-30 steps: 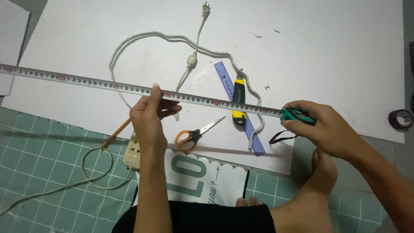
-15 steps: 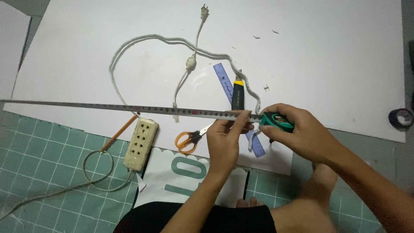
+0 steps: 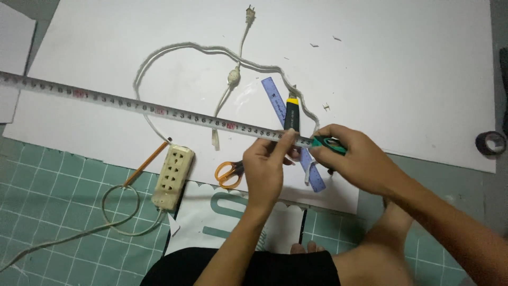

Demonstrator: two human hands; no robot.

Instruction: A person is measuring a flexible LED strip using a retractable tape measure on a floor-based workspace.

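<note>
tape measure (image 3: 159,110) stretched L–R across sheet (image 3: 397,69), over cord (image 3: 211,50) | both hands at its R end: left hand (image 3: 267,169) just L of right hand (image 3: 357,159) | ruler (image 3: 280,100) + knife (image 3: 291,114) behind hands | scissors (image 3: 228,172) L of left hand | power strip (image 3: 173,177) further L, pencil (image 3: 145,164) beside it | tape roll (image 3: 490,143) far R

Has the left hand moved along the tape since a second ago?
Yes. The left hand slid right along the tape, from left of the orange scissors to beside the right hand.
</note>
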